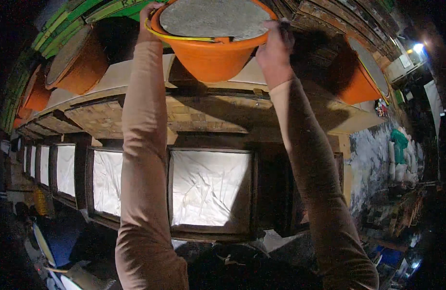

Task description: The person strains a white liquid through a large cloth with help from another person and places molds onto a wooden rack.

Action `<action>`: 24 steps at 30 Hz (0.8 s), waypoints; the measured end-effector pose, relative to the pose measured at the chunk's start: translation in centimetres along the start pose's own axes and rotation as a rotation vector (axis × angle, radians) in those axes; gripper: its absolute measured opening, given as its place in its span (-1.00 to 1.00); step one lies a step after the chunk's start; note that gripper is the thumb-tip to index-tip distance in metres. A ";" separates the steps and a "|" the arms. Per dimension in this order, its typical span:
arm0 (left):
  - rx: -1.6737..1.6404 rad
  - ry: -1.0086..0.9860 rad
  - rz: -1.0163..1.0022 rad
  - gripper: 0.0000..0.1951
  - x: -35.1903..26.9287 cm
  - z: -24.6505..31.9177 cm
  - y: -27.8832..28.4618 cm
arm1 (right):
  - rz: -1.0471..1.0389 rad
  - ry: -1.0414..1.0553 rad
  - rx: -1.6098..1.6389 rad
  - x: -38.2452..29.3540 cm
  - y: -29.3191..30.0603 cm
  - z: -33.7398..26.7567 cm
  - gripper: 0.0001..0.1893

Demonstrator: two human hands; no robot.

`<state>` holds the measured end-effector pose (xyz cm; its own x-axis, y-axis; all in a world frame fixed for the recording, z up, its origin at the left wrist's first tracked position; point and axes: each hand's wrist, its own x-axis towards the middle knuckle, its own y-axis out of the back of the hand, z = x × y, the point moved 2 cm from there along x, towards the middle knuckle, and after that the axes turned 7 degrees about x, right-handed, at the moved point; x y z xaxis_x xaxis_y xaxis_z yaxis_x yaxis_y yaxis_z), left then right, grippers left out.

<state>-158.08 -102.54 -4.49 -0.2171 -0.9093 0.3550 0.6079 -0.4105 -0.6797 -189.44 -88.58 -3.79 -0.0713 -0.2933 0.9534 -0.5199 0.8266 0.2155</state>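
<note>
An orange plastic bucket (pixel 212 59) with a yellow handle stands before me at the top of the view, full to near the rim with a grey, flat-topped material (pixel 214 18). On its left rim lies my left hand (pixel 150 16), partly cut off by the frame's edge, gripping the rim beside the handle. My right hand (pixel 277 50) grips the opposite side of the rim. Both arms are stretched out. Whether the bucket rests on the ledge behind it or is held just clear of it, I cannot tell.
Similar filled orange buckets stand at left (pixel 78 69) and right (pixel 367 76) along a pale ledge (pixel 114 76). Stacked green slats (pixel 63 32) rise behind at left. Below, wooden frames (pixel 253 195) hold white sheeting (pixel 204 185). Filled sacks (pixel 400 159) stand at far right.
</note>
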 end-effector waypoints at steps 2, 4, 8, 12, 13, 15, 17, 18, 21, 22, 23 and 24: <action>-0.084 0.016 0.041 -0.63 -1.6 -0.6 -2.7 | 0.182 -0.539 0.760 0.8 0.0 -3.6 -0.64; 0.029 -0.067 0.020 -0.65 -1.2 1.1 -2.9 | 0.355 -1.077 1.550 1.1 -0.4 -5.8 -0.68; 0.476 -0.360 -0.046 -0.72 1.7 5.7 -0.7 | 0.415 -1.069 1.325 2.3 0.3 -9.4 -0.61; 0.158 -0.090 0.348 -0.58 -1.8 3.7 -3.8 | 0.347 -1.005 0.980 1.1 2.9 -7.4 -0.35; 0.160 -0.161 0.291 -0.58 -3.8 7.1 -1.8 | 0.361 -1.026 1.004 0.4 3.8 -8.9 -0.35; 0.380 -0.206 0.345 -0.50 -10.6 6.2 -2.7 | 0.117 -1.057 1.087 -2.8 8.8 -8.7 -0.25; 0.844 -0.331 0.389 -0.50 -19.8 5.3 -5.4 | -0.153 -0.824 0.780 -10.9 13.1 -7.1 -0.25; 0.752 -0.339 0.427 -0.52 -25.2 6.4 -3.9 | -0.447 -0.639 0.665 -14.7 15.6 -9.3 -0.25; 0.515 -0.088 0.838 -0.59 -37.9 -2.4 -5.3 | -0.505 -1.359 1.263 -33.7 30.2 -3.7 -0.27; 0.875 -0.136 0.702 -0.60 -43.4 -4.0 -4.4 | -0.476 -1.384 1.260 -35.1 34.0 -4.1 -0.27; 0.832 -0.042 0.665 -0.66 -48.6 -5.2 -1.8 | -0.911 -1.218 0.761 -35.8 37.8 -4.5 -0.27; 1.052 -0.013 0.663 -0.69 -52.9 -8.1 -4.4 | -1.283 -0.987 0.222 -35.8 42.1 -4.1 -0.27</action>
<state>-155.45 -53.22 -25.43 0.3696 -0.9169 0.1505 0.9152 0.3872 0.1117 -205.29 -41.28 -28.00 0.0395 -0.9424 -0.3322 -0.7633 -0.2430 0.5986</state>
